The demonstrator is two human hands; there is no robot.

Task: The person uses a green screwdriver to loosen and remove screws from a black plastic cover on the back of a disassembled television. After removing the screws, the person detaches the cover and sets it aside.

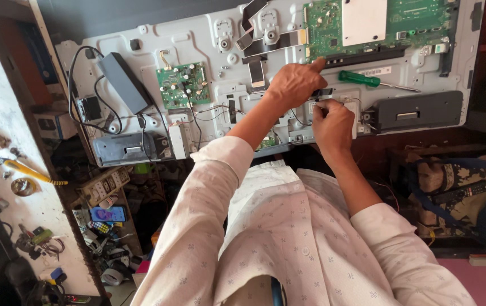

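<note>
Working on thin wires (334, 101) at the lower edge of the opened television back panel (209, 39): right hand (332, 126) pinching them, left hand (295, 84) bracing above, forefinger extended toward the main circuit board (325, 25). Green screwdriver (362, 79) lying untouched nearby. Next: steady, gentle pull.
</note>
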